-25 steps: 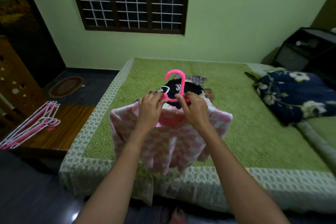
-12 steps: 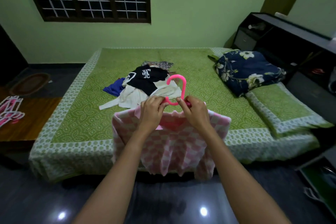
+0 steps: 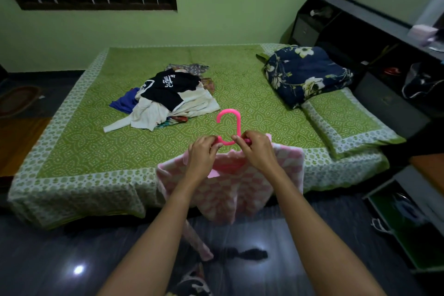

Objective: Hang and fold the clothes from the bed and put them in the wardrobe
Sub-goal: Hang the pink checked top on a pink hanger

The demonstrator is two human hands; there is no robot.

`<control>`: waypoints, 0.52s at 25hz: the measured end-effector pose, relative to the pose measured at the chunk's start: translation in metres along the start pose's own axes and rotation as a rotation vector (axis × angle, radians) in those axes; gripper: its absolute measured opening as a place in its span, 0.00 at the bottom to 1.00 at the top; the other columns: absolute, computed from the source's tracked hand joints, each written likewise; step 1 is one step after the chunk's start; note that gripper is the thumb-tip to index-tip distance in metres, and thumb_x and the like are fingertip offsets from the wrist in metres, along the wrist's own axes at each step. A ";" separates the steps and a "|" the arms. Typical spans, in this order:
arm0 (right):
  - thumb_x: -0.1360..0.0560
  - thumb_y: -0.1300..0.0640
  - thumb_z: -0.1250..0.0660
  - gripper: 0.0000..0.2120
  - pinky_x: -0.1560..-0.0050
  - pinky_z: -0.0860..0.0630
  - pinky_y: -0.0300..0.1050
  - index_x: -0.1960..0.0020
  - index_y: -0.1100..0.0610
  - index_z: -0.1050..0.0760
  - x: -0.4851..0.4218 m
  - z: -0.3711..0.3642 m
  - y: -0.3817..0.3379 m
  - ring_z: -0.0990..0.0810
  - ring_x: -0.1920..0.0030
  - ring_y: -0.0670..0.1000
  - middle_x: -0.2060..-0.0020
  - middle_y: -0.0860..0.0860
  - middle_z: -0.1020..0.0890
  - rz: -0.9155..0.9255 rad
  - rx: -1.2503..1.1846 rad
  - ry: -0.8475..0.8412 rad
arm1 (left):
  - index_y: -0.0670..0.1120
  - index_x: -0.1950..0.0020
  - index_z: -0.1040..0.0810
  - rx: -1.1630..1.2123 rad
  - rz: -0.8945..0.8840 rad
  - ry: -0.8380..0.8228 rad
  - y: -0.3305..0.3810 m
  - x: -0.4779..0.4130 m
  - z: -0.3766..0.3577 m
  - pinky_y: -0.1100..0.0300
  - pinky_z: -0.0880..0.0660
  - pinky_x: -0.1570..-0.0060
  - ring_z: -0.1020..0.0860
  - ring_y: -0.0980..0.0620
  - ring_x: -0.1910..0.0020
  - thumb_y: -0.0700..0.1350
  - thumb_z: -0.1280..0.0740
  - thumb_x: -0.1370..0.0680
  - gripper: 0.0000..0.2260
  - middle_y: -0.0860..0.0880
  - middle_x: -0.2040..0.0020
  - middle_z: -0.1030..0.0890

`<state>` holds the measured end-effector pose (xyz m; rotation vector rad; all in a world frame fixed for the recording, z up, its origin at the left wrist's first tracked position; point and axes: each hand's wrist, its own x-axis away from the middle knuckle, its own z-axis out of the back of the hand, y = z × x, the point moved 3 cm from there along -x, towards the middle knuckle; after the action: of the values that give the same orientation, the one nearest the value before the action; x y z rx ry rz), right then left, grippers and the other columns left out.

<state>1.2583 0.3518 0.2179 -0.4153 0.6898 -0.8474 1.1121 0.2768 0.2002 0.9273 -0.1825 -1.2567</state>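
- Over the last second the view has swung right and drawn back from the bed [image 3: 240,67]. The pink checked garment [image 3: 240,190] now hangs on the pink hanger [image 3: 236,122] past the mattress edge, over the floor.
- The left hand [image 3: 203,154] and right hand [image 3: 255,149] each pinch the hanger beside its hook, fingers curled.
- The hanging looks done, so the next step is probably carrying it to the wardrobe, which is out of view.
- The clothes pile [image 3: 168,101] lies mid-bed.
- The black shelf unit [image 3: 360,21] holds items too dim to name.

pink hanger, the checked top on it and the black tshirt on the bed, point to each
pink hanger [image 3: 238,124]: head view, right side of its hook
checked top [image 3: 240,196]: head view, middle of its front panel
black tshirt [image 3: 168,96]: head view, below its white print
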 end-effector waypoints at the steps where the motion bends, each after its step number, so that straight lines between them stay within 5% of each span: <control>1: 0.25 0.48 0.34 0.18 0.64 0.39 0.44 0.68 0.57 0.31 -0.002 0.001 0.008 0.30 0.68 0.52 0.71 0.50 0.30 -0.011 -0.006 0.004 | 0.40 0.49 0.20 0.000 -0.003 -0.011 0.001 -0.004 -0.007 0.48 0.30 0.51 0.23 0.42 0.51 0.44 0.36 0.24 0.10 0.42 0.53 0.19; 7: 0.25 0.48 0.33 0.21 0.66 0.38 0.46 0.70 0.54 0.38 -0.030 -0.011 0.060 0.33 0.70 0.51 0.74 0.49 0.33 -0.077 -0.047 -0.021 | 0.40 0.49 0.20 0.008 0.009 -0.079 -0.013 -0.040 -0.053 0.48 0.29 0.52 0.22 0.41 0.53 0.47 0.39 0.25 0.14 0.42 0.54 0.19; 13: 0.25 0.48 0.33 0.24 0.67 0.37 0.49 0.73 0.49 0.42 -0.085 -0.044 0.118 0.34 0.72 0.51 0.78 0.45 0.36 -0.206 -0.027 -0.187 | 0.40 0.49 0.19 0.024 0.088 -0.189 -0.052 -0.103 -0.100 0.50 0.28 0.50 0.22 0.42 0.52 0.42 0.32 0.25 0.08 0.42 0.54 0.19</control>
<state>1.2511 0.4875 0.1501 -0.5894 0.4908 -0.9800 1.0974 0.4151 0.1381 0.8120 -0.3846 -1.2622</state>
